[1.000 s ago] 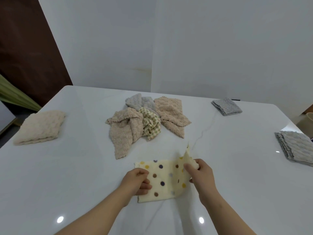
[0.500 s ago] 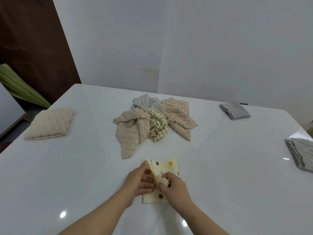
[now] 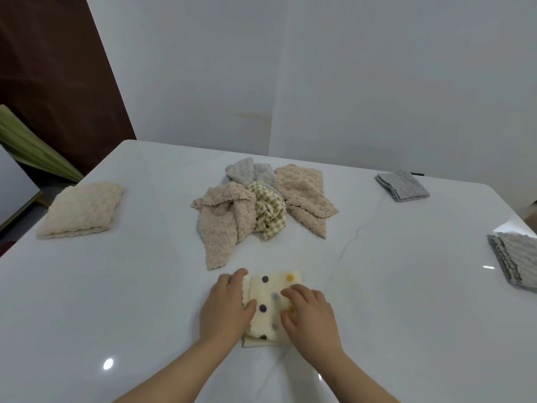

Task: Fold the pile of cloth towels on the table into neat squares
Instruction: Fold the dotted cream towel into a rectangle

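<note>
A cream towel with coloured dots (image 3: 268,298) lies folded into a small square near the front of the white table (image 3: 116,286). My left hand (image 3: 225,308) rests along its left edge, fingers laid over the fold. My right hand (image 3: 309,317) presses flat on its right half. Behind it sits the pile of unfolded towels (image 3: 261,205): two beige ones, a grey one and a green checked one, crumpled together.
A folded cream towel (image 3: 81,210) lies at the far left. A folded grey towel (image 3: 402,186) sits at the back right, and another folded grey one (image 3: 515,261) at the right edge. A white wall stands behind the table.
My right hand carried the towel's right side over to the left, halving it. Both hands now lie flat on the folded square.
</note>
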Tool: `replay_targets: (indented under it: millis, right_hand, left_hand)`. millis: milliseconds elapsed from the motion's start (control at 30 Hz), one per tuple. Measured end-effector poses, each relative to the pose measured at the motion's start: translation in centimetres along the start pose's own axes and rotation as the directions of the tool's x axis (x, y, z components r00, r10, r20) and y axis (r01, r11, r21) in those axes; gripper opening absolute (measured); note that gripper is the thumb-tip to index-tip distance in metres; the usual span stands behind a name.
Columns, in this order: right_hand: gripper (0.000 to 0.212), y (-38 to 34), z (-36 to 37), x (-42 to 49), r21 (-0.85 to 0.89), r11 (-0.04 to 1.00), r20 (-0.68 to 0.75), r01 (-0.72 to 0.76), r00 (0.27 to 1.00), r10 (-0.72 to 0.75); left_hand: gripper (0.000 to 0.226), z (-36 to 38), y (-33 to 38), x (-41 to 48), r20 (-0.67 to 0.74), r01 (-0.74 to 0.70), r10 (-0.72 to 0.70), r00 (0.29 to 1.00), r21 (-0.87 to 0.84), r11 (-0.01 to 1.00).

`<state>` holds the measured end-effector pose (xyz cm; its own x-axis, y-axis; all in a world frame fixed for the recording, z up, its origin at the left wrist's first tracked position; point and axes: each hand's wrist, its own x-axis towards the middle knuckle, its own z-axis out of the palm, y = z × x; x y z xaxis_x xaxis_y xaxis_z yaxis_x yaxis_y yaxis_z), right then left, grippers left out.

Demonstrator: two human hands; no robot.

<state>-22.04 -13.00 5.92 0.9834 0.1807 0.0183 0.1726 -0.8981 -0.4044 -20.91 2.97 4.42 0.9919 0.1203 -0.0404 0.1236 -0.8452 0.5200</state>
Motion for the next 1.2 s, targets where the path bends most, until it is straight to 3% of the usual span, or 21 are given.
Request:
replay_targets:
  millis: [33,100,200,300,333,433,600,700,767,833,900,967,1067,1100,1167,1200]
  right_hand:
    - [0.038,0.2,0.3,-0.1,-0.089,0.996,0.031,0.003,1.0,-0.001]
    - [0.043,0.4,1.0,-0.5,-0.188,0.982,0.064,0.006,0.998,0.006]
    - [0.06,1.1,1.4,-1.3,-0.242,0.968,0.188,-0.059,0.976,0.107]
    - [0.105,1.6,1.6,-1.1,-0.268,0.963,0.255,-0.038,0.961,0.109]
    - [0.101,1.5,1.6,-1.0,-0.294,0.955,0.237,-0.034,0.966,0.107]
    - [0.054,1.0,1.3,-1.2,-0.31,0.949,0.232,-0.061,0.963,0.138]
    - [0.038,0.9,1.4,-1.3,-0.271,0.962,0.167,0.045,0.986,0.001]
    - [0.045,2.5,2.1,-1.4,-0.3,0.954,0.131,-0.018,0.989,0.06]
    - [0.046,4.0,2.1,-1.0,-0.323,0.942,0.014,-0.093,0.995,0.103]
    - [0.048,5.0,1.6,0.1,-0.337,0.921,-0.012,-0.196,0.979,0.204]
    - [0.05,5.6,0.5,0.9,-0.338,0.903,-0.064,-0.266,0.964,0.26]
    - [0.053,6.3,0.2,1.9,-0.283,0.927,-0.093,-0.244,0.969,0.227]
    - [0.05,6.7,-0.5,2.3,-0.216,0.95,0.028,-0.226,0.971,0.237]
    - [0.062,7.1,-0.5,2.5,-0.222,0.957,0.075,-0.187,0.975,0.208]
    - [0.113,8.8,-0.2,3.4,-0.17,0.967,0.107,-0.189,0.972,0.209]
    - [0.12,9.2,-0.9,4.1,-0.194,0.96,0.082,-0.202,0.972,0.221]
  left_hand:
    - [0.048,0.2,-0.2,-0.1,-0.036,-0.145,0.149,0.988,0.103,0.984]
    - [0.048,1.2,-0.9,-0.5,0.037,-0.324,0.325,0.945,0.239,0.915]
    - [0.047,2.4,-2.4,-0.9,0.187,-0.407,0.362,0.913,0.359,0.84]
    - [0.061,2.4,-2.9,-0.8,0.3,-0.414,0.307,0.903,0.413,0.812]
    - [0.063,2.3,-2.9,-0.7,0.337,-0.418,0.29,0.896,0.419,0.806]
    - [0.066,2.2,-2.4,-0.3,0.423,-0.431,0.25,0.871,0.414,0.802]
    - [0.079,1.7,-0.5,0.3,0.4,-0.461,0.321,0.858,0.327,0.825]
    - [0.081,2.2,-0.3,1.4,0.329,-0.491,0.415,0.848,0.196,0.849]
    - [0.053,1.4,0.8,1.7,0.372,-0.491,0.418,0.829,0.126,0.862]
    - [0.031,1.7,1.2,2.3,0.316,-0.517,0.461,0.829,0.119,0.848]
    - [0.029,2.0,2.1,3.3,0.273,-0.542,0.5,0.822,0.105,0.834]
    - [0.031,2.4,3.3,4.5,0.203,-0.572,0.539,0.817,0.167,0.803]
    - [0.034,3.2,5.4,7.1,0.146,-0.614,0.597,0.789,0.201,0.763]
    - [0.033,3.3,6.2,8.0,0.127,-0.611,0.599,0.791,0.211,0.763]
    - [0.031,3.3,8.1,9.9,0.104,-0.602,0.598,0.794,0.263,0.754]
    - [0.034,3.6,8.9,10.9,0.106,-0.597,0.593,0.798,0.276,0.753]
